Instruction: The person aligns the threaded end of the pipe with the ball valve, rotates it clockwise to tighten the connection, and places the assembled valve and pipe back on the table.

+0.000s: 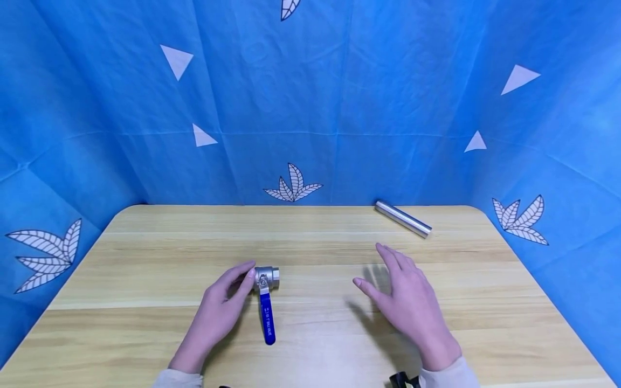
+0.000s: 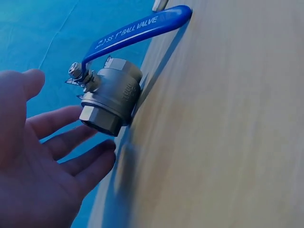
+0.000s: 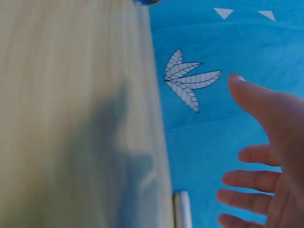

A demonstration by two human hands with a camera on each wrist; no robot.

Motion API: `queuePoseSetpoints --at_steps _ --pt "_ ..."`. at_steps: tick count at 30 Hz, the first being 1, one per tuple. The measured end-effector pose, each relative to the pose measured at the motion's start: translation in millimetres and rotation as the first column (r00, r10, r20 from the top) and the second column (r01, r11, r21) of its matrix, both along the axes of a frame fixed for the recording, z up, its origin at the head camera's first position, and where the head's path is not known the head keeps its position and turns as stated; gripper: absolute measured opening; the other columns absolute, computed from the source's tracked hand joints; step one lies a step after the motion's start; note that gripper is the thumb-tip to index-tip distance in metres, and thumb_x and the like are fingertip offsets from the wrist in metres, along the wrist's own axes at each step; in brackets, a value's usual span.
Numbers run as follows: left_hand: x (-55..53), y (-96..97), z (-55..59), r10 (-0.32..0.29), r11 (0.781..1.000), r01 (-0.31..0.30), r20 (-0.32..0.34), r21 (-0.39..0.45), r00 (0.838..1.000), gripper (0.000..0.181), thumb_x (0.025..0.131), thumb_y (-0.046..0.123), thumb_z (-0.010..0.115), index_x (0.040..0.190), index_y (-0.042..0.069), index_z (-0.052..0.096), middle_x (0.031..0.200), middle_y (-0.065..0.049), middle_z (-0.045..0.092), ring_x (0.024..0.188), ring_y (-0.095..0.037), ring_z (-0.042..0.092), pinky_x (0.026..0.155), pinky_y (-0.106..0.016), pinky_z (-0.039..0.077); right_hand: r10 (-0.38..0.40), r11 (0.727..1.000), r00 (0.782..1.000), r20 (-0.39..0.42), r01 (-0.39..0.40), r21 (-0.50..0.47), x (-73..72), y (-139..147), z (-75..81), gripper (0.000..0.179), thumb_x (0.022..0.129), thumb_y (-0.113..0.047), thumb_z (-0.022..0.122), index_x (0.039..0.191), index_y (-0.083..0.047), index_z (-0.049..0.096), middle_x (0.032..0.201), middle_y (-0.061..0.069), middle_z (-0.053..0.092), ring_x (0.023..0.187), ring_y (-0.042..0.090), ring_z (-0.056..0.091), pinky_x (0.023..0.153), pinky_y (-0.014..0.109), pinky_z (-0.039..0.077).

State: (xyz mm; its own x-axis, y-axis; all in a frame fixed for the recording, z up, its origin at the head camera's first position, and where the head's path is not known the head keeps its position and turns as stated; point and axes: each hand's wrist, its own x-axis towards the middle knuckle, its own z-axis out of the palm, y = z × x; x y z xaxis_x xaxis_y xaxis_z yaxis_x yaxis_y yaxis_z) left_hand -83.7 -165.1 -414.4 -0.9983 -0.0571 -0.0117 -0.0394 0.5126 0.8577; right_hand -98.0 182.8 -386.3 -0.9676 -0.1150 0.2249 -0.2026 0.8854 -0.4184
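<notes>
A steel ball valve (image 1: 264, 277) lies on the table with its long blue lever handle (image 1: 268, 319) pointing toward the near edge. My left hand (image 1: 220, 310) is right at the left end of the valve body, thumb and fingers spread around that end. In the left wrist view, the thumb stands apart from the valve (image 2: 114, 92), and the fingertips are close beside its lower hex end. Over the table to the right, my right hand (image 1: 409, 302) hovers with fingers extended and nothing in it, as the right wrist view also shows.
A shiny metal tube (image 1: 402, 218) lies slantwise near the table's back edge, beyond my right hand. Blue cloth (image 1: 335, 108) with white triangles and leaf prints rises behind the wooden table (image 1: 315, 242) and along both sides. A small black object (image 1: 400, 380) shows by the right sleeve.
</notes>
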Motion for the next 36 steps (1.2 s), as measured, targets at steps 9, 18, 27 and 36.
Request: queuePoseSetpoints --at_steps 9,18,27,36 --pt "-1.4 -10.3 -10.3 0.008 0.988 -0.022 0.091 0.15 0.996 0.049 0.109 0.043 0.063 0.152 0.02 0.061 0.159 -0.015 0.058 0.146 -0.039 0.057 0.125 -0.057 0.044 -0.007 0.985 0.997 0.081 0.021 -0.174 -10.4 -2.9 -17.1 0.084 0.097 -0.063 0.071 0.159 -0.01 0.049 0.16 0.019 0.054 0.147 0.045 0.052 0.119 0.068 0.045" --pt "-3.3 -17.8 -17.6 -0.012 0.973 -0.017 0.128 0.23 0.992 0.05 0.103 0.018 0.071 0.152 0.025 0.062 0.162 -0.011 0.056 0.146 -0.036 0.058 0.125 -0.056 0.044 -0.01 0.794 0.962 0.272 0.173 -0.583 -17.5 4.0 -37.0 0.069 0.102 -0.053 0.072 0.155 -0.013 0.054 0.16 0.011 0.058 0.146 0.037 0.058 0.12 0.046 0.051" --pt "-5.6 -15.5 -21.8 0.006 0.977 -0.029 0.106 0.211 0.994 0.056 0.093 0.013 0.082 0.146 0.027 0.067 0.157 -0.01 0.061 0.144 -0.038 0.059 0.124 -0.061 0.043 -0.081 0.664 0.941 0.328 0.296 -0.687 -20.0 11.3 -44.9 0.053 0.107 -0.048 0.066 0.146 -0.013 0.063 0.147 0.01 0.069 0.113 -0.01 0.064 0.098 0.006 0.048" --pt "-8.9 -7.8 -22.4 0.029 0.984 -0.039 0.062 0.172 0.998 0.063 0.087 0.005 0.087 0.144 0.022 0.069 0.152 -0.012 0.064 0.138 -0.037 0.064 0.119 -0.051 0.052 -0.057 0.814 0.962 0.266 0.199 -0.546 -20.2 7.2 -53.1 0.062 0.092 -0.045 0.086 0.142 -0.015 0.065 0.141 0.004 0.069 0.13 0.022 0.066 0.113 0.028 0.051"
